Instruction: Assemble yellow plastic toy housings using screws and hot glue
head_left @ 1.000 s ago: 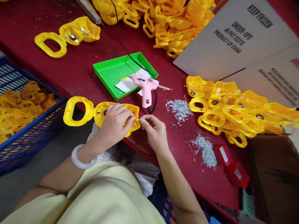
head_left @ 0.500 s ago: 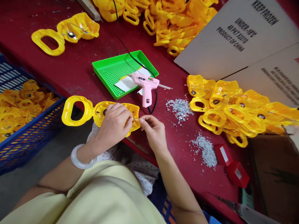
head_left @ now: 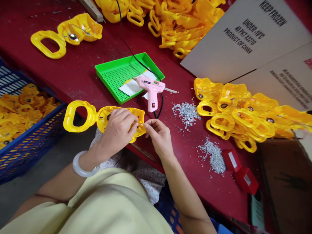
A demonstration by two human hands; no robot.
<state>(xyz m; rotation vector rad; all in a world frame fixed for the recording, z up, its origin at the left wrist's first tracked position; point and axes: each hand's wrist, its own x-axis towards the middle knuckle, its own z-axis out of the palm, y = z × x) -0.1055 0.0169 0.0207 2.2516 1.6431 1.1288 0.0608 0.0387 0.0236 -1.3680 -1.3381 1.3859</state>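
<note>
A yellow plastic housing half [head_left: 81, 125] with an oval loop handle lies at the table's front edge, its hollow side up. My left hand [head_left: 120, 126] covers its middle, fingers curled over the shell, with thumb and forefinger closed near its right end. At that same end my right hand [head_left: 159, 138] pinches thumb and forefinger together beside a thin pale bit, too small to name. Part of the shell's inside is hidden under my left hand. Beyond the hands, a pink glue gun [head_left: 151, 91] rests on the edge of a green perforated tray [head_left: 110, 79].
Another wired yellow half [head_left: 52, 44] lies at the back left. Wired halves [head_left: 240, 113] are piled at right, near small silvery screws [head_left: 215, 156], shiny metal bits [head_left: 186, 112] and red blocks [head_left: 245, 180]. A carton [head_left: 234, 42] stands behind. A blue crate [head_left: 36, 143] is at left.
Both hands stay at the right end of the yellow housing, with only slight finger movement. The whole view has shifted a little.
</note>
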